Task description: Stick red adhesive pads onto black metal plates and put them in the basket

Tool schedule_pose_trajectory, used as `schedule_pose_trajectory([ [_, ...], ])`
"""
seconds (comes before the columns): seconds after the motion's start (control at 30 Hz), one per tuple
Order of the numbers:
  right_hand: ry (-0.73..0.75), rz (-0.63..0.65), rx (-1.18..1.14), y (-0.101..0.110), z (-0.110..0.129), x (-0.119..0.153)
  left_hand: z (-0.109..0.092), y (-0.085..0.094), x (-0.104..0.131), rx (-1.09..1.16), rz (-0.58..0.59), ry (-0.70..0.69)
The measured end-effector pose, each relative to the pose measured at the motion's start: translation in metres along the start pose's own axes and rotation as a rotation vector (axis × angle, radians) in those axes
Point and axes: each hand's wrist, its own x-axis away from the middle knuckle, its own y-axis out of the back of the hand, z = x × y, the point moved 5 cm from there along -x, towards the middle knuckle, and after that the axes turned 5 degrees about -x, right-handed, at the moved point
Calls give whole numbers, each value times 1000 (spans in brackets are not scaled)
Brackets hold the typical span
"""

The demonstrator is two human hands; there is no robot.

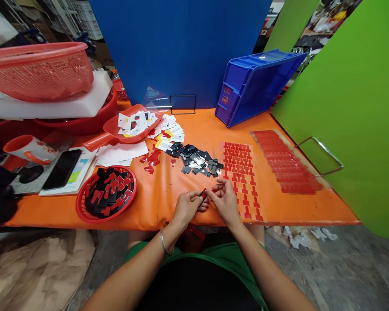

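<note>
Close to the table's front edge, my left hand (188, 206) pinches a small black plate with a red sticker (203, 194) on it. My right hand (225, 199) touches the plate's upper end with its thumb, the other fingers curled loosely above. Just right of that hand lies a sheet of red T-shaped stickers (245, 201), set out in rows. Beyond both hands is a loose heap of black plates (197, 160). To the left, a red basket (79, 201) holds many black plates bearing red stickers.
Loose red pieces (153, 159) lie left of the heap. A red scoop (108, 129) carries printed cards. A blue crate (236, 93) stands tilted at the back. A red sheet (278, 162) lies right, near a green panel (350, 112). A phone (62, 169) and mug (30, 149) are left.
</note>
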Motion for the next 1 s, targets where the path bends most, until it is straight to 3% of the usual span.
schedule_pose_trajectory([
  [0.17, 1, 196, 32, -4, 8, -2, 0, -4, 2, -7, -6, -1],
  [0.3, -29, 156, 33, 0, 5, -2, -8, -4, 12, -9, 8, -18],
  [0.4, -70, 96, 49, 5, -5, -1, -32, 11, 26, -47, -33, -134],
  [0.5, -30, 90, 137, 6, -11, 2, -73, 50, 47, -193, -206, -342],
  [0.63, 3, 60, 243, 5, -12, 5, -129, 117, 83, -647, -602, -613],
  [0.7, 1, 51, 271, 4, -12, 5, -145, 144, 96, -856, -716, -634],
  [0.8, 7, 45, 305, 3, -12, 4, -154, 180, 103, -1014, -779, -629],
  [0.9, 26, 26, 327, 3, -11, 4, -164, 230, 103, -917, -902, -676],
  [1.0, 63, 17, 340, 2, -8, 6, -178, 301, 98, -536, -1088, -673],
])
